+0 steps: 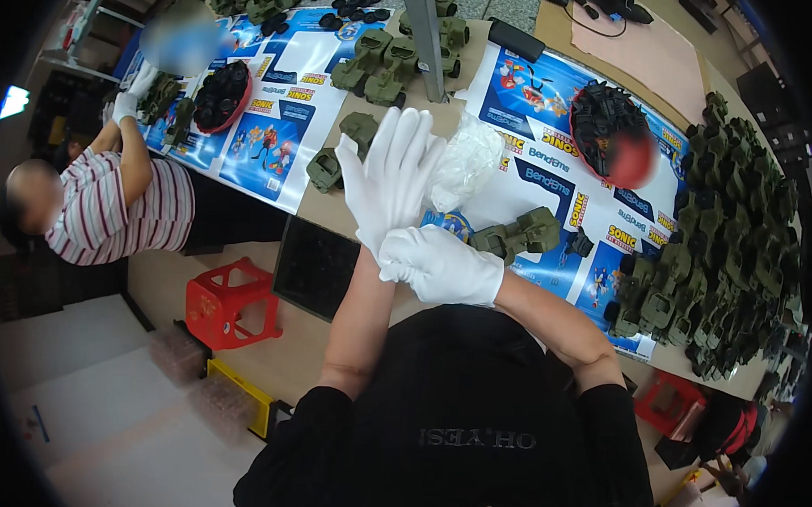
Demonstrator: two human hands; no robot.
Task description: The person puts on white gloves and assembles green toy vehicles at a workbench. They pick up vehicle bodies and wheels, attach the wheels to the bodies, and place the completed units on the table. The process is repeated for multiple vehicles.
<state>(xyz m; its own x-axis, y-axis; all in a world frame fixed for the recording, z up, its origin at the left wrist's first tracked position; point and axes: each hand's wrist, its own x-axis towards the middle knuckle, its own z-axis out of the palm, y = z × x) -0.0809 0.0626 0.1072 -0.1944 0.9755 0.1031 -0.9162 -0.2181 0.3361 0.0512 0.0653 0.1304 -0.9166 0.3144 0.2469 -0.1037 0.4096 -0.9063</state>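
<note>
Both of my hands wear white gloves. My left hand (391, 172) is raised over the table edge with its fingers stretched out and apart, holding nothing. My right hand (437, 265) is closed at my left wrist, its fingers gripping the cuff of the left glove. Close beyond my hands lies a crumpled clear plastic bag (467, 162). A dark green toy vehicle (523, 235) rests just right of my right hand, with a small dark part (579, 243) beside it. More green toy vehicle pieces (327, 168) lie left of my left hand.
A red bowl of black parts (611, 135) stands at the right, near many rows of green toy vehicles (692, 255). A metal post (424, 44) rises from the table. At the left, a co-worker (122, 190) works by another bowl (224, 97). A red stool (232, 303) stands below.
</note>
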